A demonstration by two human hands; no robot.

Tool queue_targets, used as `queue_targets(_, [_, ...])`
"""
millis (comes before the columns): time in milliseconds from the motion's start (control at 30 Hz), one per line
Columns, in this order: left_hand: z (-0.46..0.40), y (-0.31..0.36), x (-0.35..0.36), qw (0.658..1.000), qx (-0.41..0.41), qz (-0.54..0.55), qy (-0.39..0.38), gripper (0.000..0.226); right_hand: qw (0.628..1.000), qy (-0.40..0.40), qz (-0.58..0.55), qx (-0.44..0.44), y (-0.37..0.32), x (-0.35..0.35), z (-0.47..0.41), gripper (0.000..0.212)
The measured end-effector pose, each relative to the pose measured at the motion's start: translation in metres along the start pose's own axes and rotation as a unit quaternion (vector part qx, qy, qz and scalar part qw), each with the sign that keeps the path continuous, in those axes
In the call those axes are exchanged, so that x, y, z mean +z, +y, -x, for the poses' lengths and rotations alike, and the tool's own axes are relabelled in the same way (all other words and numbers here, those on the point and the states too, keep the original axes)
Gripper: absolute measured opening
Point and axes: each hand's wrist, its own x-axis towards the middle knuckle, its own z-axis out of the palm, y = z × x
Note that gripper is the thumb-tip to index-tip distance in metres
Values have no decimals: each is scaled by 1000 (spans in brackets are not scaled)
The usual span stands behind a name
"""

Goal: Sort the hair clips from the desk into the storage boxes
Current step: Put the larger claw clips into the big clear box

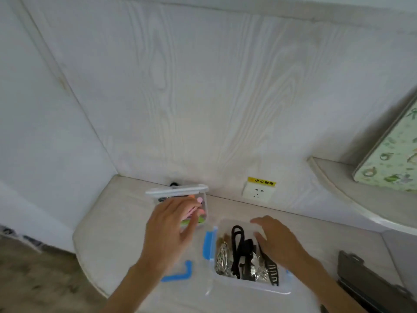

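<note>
- The desk [126, 224] is pale with a faint wood grain and a rounded front corner. It stands in a corner of the room, against a wall panel [203, 98] with the same white wood pattern.
- On the wall, just above the desk, there is a white power socket [257, 192] with a yellow warning label [261, 181] over it.
- At the right, a curved shelf [352, 195] carries a box with a green floral print [390, 159].
- At the lower right edge lies a dark grey flat thing [365, 281]; I cannot tell what it is.
- The near storage box [246, 288] is clear plastic with blue latches. It holds black hair clips [241, 249] and shiny silver hair clips [223, 256].
- The far storage box [203, 199] is also clear, with a whitish lid [177, 190] raised behind it. It holds pink and green hair clips [196, 213], partly hidden and blurred.
- A blue L-shaped piece [180, 273] lies on the desk beside the near box.
- The left hand [171, 229] reaches over the far box with fingers spread and grips nothing visible.
- The right hand [277, 238] is over the near box, fingers relaxed, holding nothing.
</note>
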Motion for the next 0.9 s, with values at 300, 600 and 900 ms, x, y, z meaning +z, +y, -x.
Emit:
queue_targets(300, [-62,-84,-12,924,-29,-86,-372,55,901,-134,-367,188,-108,11,-120,53])
queue_targets(600, [-57,-165,-80,895,-115,-111,-416,40,829,-233,-488,139,-178,38,-141,34])
queue_targets(900, [-66,-189,-103,923,-168,-113,-326,44,842,-89,-521,109,-217,83,-171,20])
